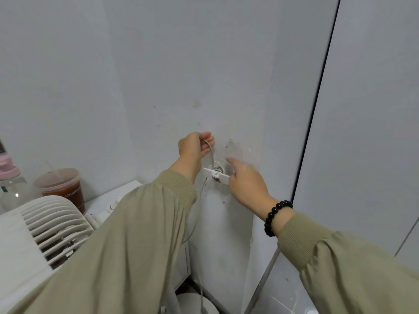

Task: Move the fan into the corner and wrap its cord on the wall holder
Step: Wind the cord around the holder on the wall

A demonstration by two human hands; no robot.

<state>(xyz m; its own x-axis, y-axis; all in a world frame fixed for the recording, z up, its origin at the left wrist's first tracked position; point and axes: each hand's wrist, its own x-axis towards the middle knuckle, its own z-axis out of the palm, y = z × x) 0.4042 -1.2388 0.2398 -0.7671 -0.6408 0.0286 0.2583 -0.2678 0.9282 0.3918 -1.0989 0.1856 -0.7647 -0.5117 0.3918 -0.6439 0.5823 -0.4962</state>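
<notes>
With the left hand (194, 146) fingers pinching the cord (212, 156) just above the wall holder (216, 174) and the right hand (247, 184) fingers loosely extended against its right end, a loop could slip off if tension drops, with the fan (56, 225) well apart at the surface's left side.

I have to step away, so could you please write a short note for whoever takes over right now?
Left hand: pinches the cord just above the holder.
Right hand: touches the holder's right end; its grip is too blurred to tell.
Fan: stands at lower left, by a cup. The cord hangs from the holder down toward the floor.
Done: some cord appears looped behind the holder's bar.
Left: wind the loose cord on the holder; check that the fan sits in the corner, which this view does not settle.
</notes>
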